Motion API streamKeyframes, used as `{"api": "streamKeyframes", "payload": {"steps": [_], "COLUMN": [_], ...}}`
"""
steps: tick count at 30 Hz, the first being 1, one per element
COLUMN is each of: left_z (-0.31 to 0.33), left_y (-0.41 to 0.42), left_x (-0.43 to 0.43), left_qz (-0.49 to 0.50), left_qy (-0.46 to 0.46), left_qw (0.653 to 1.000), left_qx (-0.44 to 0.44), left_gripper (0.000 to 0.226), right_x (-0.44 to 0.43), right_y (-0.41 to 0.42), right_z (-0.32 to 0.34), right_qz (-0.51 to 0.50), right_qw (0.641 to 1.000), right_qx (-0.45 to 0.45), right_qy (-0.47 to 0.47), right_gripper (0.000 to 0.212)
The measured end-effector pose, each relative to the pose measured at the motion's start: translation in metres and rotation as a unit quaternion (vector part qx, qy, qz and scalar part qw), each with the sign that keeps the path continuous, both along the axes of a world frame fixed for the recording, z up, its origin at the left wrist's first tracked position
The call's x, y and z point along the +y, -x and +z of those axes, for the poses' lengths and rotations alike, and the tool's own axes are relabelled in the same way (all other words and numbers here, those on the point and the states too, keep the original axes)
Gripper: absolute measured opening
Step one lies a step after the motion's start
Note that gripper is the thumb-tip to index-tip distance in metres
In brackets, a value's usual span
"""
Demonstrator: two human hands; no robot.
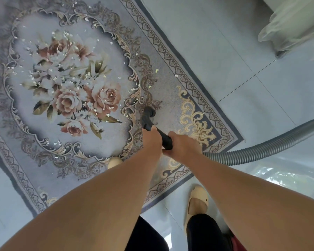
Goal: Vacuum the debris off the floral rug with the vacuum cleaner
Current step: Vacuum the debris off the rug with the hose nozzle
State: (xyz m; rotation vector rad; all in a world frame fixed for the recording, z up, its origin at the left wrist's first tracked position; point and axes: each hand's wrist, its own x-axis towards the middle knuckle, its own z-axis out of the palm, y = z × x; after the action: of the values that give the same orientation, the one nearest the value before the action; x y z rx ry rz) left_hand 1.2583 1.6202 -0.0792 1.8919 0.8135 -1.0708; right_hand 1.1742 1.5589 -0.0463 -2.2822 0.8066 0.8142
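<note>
Biggest thing is the pale tiled floor (243,51), w/ the floral rug (105,134) laid at an angle on it, running out ahead of both hands and off to the left. The grey ribbed hose (261,147) comes in from the right side and ends at the right hand, trailing out that way prob. so it stays off the rug and away from the feet. One cream slipper (198,200) stands on the tile under the right forearm. The black wand (149,124) slants fwd and down from the hands. Left hand (151,140) is the front one, fingers wrapped round the wand partway down, I'd say to steer and press. Right hand (183,147) sits just behind it, closed round the back end where the hose joins, likely taking the weight. The small round nozzle (150,111) is down on the pile just beyond the left hand, at the edge of the scrolled medallion. The debris (156,70), pale and yellowish flakes, lies mostly beyond and left of the left hand, thickest over the rose bouquet, w/ a few strays past the nozzle toward the border. Most of the job looks undone.
</note>
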Motion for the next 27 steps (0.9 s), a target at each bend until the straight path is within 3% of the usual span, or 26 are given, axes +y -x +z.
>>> {"api": "streamKeyframes", "payload": {"steps": [9,19,27], "left_z": [-0.014,-0.004,-0.001], "left_y": [-0.077,-0.067,-0.086], "left_x": [0.046,0.036,0.006], "left_qz": [-0.031,-0.092,-0.166], "left_qy": [-0.029,0.013,0.133], "left_qw": [0.999,0.996,0.972], "left_qx": [-0.02,0.006,-0.097], "left_gripper": [0.041,0.041,0.041], "right_x": [0.049,0.045,0.022], "right_y": [-0.075,-0.059,-0.071], "right_z": [-0.004,0.001,-0.013], "right_qz": [-0.032,-0.052,-0.077], "right_qw": [0.999,0.997,0.983], "right_qx": [0.011,0.029,-0.078], "right_qy": [-0.02,0.054,0.148], "right_gripper": [0.038,0.036,0.036]}}
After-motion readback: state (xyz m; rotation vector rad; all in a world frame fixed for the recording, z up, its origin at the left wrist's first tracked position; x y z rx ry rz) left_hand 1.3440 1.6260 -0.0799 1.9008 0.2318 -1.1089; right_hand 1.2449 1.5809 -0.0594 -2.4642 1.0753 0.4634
